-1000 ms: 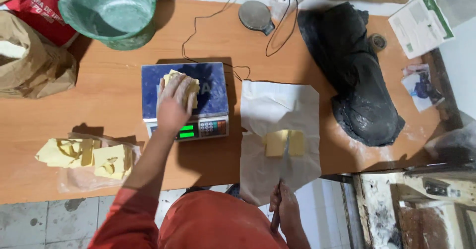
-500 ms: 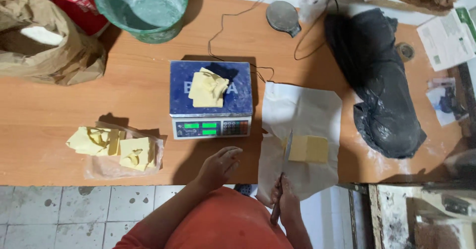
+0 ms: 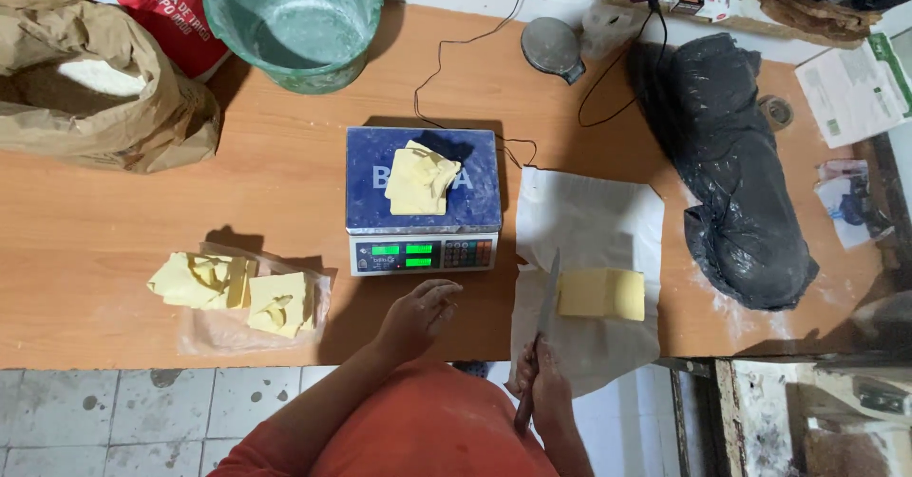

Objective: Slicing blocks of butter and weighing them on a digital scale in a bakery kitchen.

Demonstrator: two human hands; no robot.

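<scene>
Right hand (image 3: 543, 382) keeps a closed grip on the long steel knife (image 3: 544, 298), whose blade points away from the tabletop's near edge just left of the pale yellow butter block (image 3: 600, 295) on white paper (image 3: 589, 220); the left hand (image 3: 416, 314) hovers open nearby.

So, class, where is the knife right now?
In the head view, the knife is in the right hand, its blade just left of the butter block.

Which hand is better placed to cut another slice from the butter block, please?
Right, probably: the right hand already grips the knife beside the butter block; the left hand is empty, near the scale.
</scene>
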